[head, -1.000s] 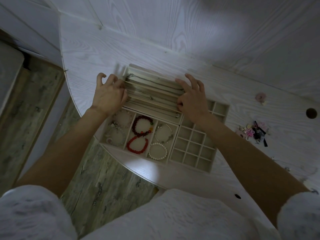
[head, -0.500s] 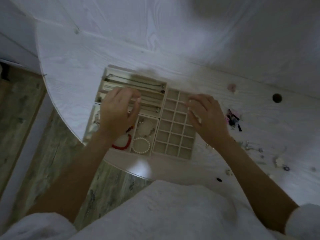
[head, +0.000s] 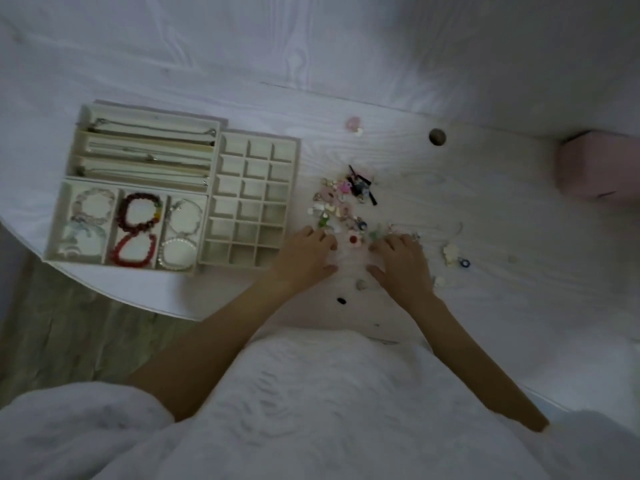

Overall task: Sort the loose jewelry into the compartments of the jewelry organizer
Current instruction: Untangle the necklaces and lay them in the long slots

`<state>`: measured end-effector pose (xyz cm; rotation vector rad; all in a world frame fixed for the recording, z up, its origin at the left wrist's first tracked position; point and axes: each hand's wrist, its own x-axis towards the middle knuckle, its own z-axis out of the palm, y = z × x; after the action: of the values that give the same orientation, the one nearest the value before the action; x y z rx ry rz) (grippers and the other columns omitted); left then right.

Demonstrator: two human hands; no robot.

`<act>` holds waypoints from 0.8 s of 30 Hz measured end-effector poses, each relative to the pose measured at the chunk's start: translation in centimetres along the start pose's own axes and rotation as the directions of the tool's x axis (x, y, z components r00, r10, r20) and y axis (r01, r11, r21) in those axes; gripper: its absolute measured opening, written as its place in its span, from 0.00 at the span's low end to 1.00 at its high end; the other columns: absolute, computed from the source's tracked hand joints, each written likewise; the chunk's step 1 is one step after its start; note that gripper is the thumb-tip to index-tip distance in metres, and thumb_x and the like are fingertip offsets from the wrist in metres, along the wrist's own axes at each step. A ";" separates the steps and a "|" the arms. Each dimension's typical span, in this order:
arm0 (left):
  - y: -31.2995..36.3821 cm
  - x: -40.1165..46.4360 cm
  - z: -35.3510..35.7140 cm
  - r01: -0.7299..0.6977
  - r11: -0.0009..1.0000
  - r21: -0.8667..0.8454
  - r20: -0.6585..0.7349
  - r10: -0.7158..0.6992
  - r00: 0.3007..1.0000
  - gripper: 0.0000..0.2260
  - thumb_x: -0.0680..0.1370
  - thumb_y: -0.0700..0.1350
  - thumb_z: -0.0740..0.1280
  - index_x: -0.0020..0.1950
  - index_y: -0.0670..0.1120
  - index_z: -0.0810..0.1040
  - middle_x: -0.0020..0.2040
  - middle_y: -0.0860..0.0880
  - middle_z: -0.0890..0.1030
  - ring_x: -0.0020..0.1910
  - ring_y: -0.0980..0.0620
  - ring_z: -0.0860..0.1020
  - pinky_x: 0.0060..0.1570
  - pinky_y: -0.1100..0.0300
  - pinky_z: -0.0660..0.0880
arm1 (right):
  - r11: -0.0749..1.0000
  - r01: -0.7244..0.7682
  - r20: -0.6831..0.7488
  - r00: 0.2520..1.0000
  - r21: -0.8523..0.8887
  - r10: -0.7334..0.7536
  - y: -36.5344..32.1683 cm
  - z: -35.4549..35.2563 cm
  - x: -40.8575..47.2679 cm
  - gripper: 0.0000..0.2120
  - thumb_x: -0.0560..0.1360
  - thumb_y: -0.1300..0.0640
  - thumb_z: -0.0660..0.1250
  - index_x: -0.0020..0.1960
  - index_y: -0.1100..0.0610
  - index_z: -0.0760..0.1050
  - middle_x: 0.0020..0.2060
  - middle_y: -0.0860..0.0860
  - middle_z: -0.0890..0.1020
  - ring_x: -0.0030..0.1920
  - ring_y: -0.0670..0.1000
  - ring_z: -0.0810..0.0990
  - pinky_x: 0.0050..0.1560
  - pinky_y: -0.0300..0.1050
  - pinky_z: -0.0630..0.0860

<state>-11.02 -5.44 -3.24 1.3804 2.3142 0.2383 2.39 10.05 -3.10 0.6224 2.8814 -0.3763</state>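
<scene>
A: Item one, the organizer?

B: Jewelry organizer [head: 180, 188], cream, lying on the white desk [head: 485, 209] at nine o'clock from the hands. Three sections: long slots with chains [head: 149, 150] at its far left, bracelet bays at its near left, a grid of small squares [head: 251, 202] on its right side.

A: Contents of the bays?

B: Dark red bracelet [head: 140, 211] above a bright red bracelet [head: 133, 251] in the middle bay; pearl bracelet [head: 177, 254] in the right bay, pale ones in the left. The grid squares look bare.

A: Loose jewelry?

B: One heap of small pieces [head: 343, 199], pink, white and black, at twelve o'clock from the hands, just right of the grid. Strays lie at three o'clock, among them a white flower piece [head: 450, 252].

A: Hands?

B: Left hand [head: 304, 254] palm down beside the grid's near corner, fingers curled at the heap's near edge. Right hand [head: 403, 261] likewise, fingertips among the pieces. Whether either grip pinches anything, I cannot tell.

A: Other?

B: Pink box [head: 595, 171] at two o'clock, well apart.
</scene>
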 end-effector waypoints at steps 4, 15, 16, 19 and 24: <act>2.1 -0.3 1.6 0.074 0.997 0.013 -0.036 -0.073 0.997 0.17 0.75 0.53 0.67 0.60 0.48 0.72 0.59 0.48 0.75 0.56 0.47 0.72 0.53 0.57 0.66 | 0.983 0.048 -0.035 0.998 0.175 -0.043 3.0 -0.1 -1.1 0.13 0.68 0.61 0.73 0.52 0.60 0.77 0.51 0.57 0.79 0.51 0.60 0.77 0.48 0.52 0.74; 7.4 2.2 0.8 0.200 0.962 -0.185 -0.263 -0.244 0.933 0.08 0.76 0.48 0.67 0.51 0.47 0.80 0.45 0.50 0.81 0.44 0.47 0.79 0.37 0.59 0.71 | 0.974 -0.212 -0.221 0.949 0.077 0.224 13.0 -2.6 0.7 0.07 0.69 0.62 0.70 0.47 0.61 0.79 0.42 0.60 0.80 0.42 0.61 0.78 0.44 0.50 0.71; 8.1 3.0 0.6 0.165 0.968 -0.190 -0.299 -0.217 0.929 0.07 0.76 0.46 0.67 0.49 0.46 0.80 0.44 0.49 0.81 0.42 0.46 0.79 0.35 0.60 0.69 | 0.986 -0.163 -0.233 0.959 0.021 0.164 13.2 -2.4 1.2 0.05 0.65 0.64 0.73 0.41 0.62 0.79 0.36 0.59 0.80 0.36 0.59 0.78 0.40 0.47 0.72; 9.8 6.2 0.3 0.093 0.985 -0.147 -0.335 -0.138 0.932 0.07 0.76 0.44 0.67 0.50 0.43 0.81 0.45 0.46 0.81 0.45 0.44 0.77 0.37 0.60 0.65 | 0.988 -0.074 -0.125 0.991 -0.133 0.057 13.0 -2.4 2.1 0.12 0.54 0.67 0.77 0.29 0.58 0.74 0.26 0.54 0.77 0.28 0.55 0.75 0.33 0.41 0.70; 11.2 10.7 1.2 0.111 0.993 -0.032 -0.191 -0.116 0.975 0.13 0.78 0.47 0.63 0.61 0.45 0.77 0.57 0.44 0.76 0.58 0.43 0.71 0.55 0.53 0.66 | 0.993 0.042 -0.031 0.998 -0.108 -0.046 13.1 -2.7 3.0 0.16 0.44 0.70 0.74 0.24 0.62 0.68 0.20 0.57 0.72 0.21 0.54 0.71 0.25 0.38 0.67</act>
<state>-5.96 9.30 -3.24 1.2582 2.5310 0.3753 4.96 23.53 -3.90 0.5529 2.9278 -0.2170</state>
